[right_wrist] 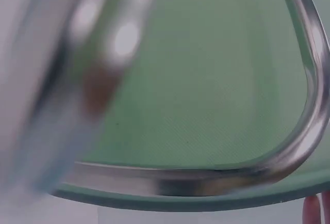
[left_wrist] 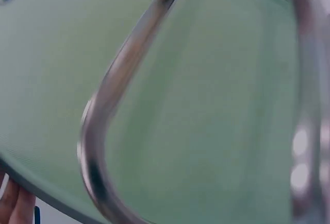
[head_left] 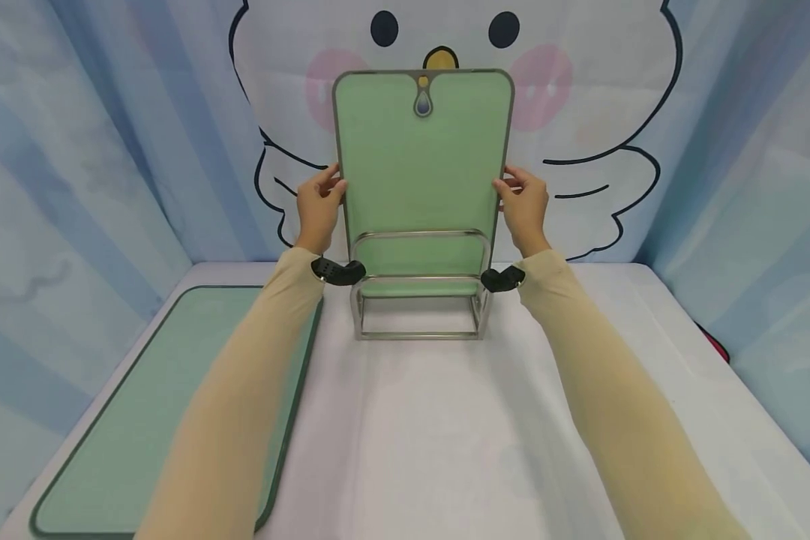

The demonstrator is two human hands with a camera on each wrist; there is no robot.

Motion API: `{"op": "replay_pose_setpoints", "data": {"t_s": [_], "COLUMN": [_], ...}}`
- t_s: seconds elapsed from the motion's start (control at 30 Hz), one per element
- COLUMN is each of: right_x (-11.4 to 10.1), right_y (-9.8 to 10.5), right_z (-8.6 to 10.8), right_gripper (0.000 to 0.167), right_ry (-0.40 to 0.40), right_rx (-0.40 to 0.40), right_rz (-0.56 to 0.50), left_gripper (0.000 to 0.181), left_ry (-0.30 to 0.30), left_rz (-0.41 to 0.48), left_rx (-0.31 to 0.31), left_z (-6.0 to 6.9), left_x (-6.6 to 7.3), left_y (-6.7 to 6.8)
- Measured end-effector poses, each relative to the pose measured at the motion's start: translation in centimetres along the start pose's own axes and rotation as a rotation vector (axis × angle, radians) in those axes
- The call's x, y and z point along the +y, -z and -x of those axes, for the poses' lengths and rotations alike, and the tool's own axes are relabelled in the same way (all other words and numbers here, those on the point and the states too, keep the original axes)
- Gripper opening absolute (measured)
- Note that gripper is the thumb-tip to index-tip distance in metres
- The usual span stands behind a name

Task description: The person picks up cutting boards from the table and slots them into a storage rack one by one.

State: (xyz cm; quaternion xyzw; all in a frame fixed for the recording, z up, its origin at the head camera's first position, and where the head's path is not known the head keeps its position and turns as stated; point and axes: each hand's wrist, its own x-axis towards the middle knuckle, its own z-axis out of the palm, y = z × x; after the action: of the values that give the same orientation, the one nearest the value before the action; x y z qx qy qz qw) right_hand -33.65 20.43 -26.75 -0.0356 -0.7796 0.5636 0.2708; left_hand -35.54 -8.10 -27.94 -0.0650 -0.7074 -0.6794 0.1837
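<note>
Green board (head_left: 421, 165), long axis upright, seemingly within metal rack (head_left: 418, 335); our left hand (head_left: 319, 206) and right hand (head_left: 525, 210) pinched its opposite edges

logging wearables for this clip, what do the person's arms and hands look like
The left hand and right hand wear no gloves. The left sleeve and right sleeve are long, plain, pale yellow-beige, ending near the wrists. There sit a left black device and a right black device, both rounded; no cables show.
</note>
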Motion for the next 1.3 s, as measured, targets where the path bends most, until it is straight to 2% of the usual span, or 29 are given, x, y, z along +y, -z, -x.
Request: {"op": "replay_pose_setpoints", "data": {"t_s": [0.13, 0.2, 0.47, 0.6, 0.73, 0.83, 1.0, 1.17, 1.3], "right_x": [0.0, 0.0, 0.1, 0.1, 0.2, 0.5, 0.3, -0.2, -0.3], "right_y": [0.2, 0.3, 0.3, -0.2, -0.8, -1.4, -2.9, -4.4, -5.7], "right_z": [1.0, 1.7, 5.1, 7.1, 9.2, 10.9, 13.5, 15.6, 17.2], "right_gripper": [0.038, 0.042, 0.056, 0.06, 0.062, 0.063, 0.065, 0.064, 0.064], "right_ry": [0.081, 0.108, 0.217, 0.255, 0.291, 0.322, 0.404, 0.531, 0.586], "right_rx": [0.026, 0.024, -0.021, -0.071, -0.11, -0.125, -0.155, -0.176, -0.215], "right_rz": [0.128, 0.16, 0.25, 0.31, 0.307, 0.298, 0.311, 0.284, 0.293], "left_gripper": [0.039, 0.041, 0.055, 0.059, 0.062, 0.063, 0.064, 0.062, 0.061], "left_ry": [-0.01, -0.049, -0.305, -0.413, -0.495, -0.515, -0.488, -0.472, -0.463], "left_rz": [-0.087, -0.167, -0.534, -0.708, -0.834, -0.887, -0.961, -1.001, -1.022], "left_rx": [-0.037, -0.066, -0.153, -0.198, -0.232, -0.249, -0.273, -0.254, -0.251], "left_z": [0.9, 1.5, 5.5, 7.8, 10.1, 11.7, 13.7, 14.4, 14.7], "left_x": [0.1, 0.0, -0.3, -0.2, 0.0, -0.2, -0.6, -1.5, -2.5], "left_y": [0.2, 0.4, 1.0, 1.5, 2.6, 3.7, 6.0, 8.6, 10.7]}}
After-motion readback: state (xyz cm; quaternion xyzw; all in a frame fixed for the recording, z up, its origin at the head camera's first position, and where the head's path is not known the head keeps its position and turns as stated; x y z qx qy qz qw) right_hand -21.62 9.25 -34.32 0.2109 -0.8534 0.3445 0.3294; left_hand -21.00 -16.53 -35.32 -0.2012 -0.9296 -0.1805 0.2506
